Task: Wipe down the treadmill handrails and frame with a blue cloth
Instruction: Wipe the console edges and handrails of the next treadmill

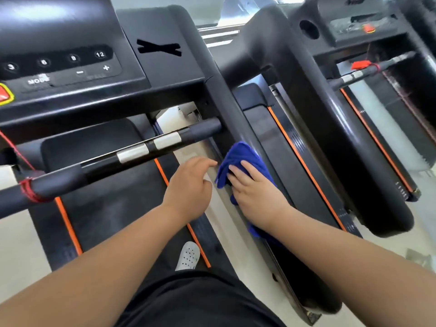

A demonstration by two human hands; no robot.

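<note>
At the upper left, the treadmill console (59, 64) sits above a crossbar (106, 159) with silver sensor pads. At centre, the left hand (188, 187) hovers, fingers loosely curled, holding nothing. Just right of it, the right hand (257, 197) presses flat, straight fingers onto the bunched blue cloth (240, 156), which lies against the sloping right side rail (236, 119). Being only pressed, not gripped, the cloth could slip off the narrow rail to the floor (259, 284).

Left hand (188, 188) and right hand (258, 198) are bare; black garment (200, 300) and white perforated shoe (188, 256) are worn.
</note>
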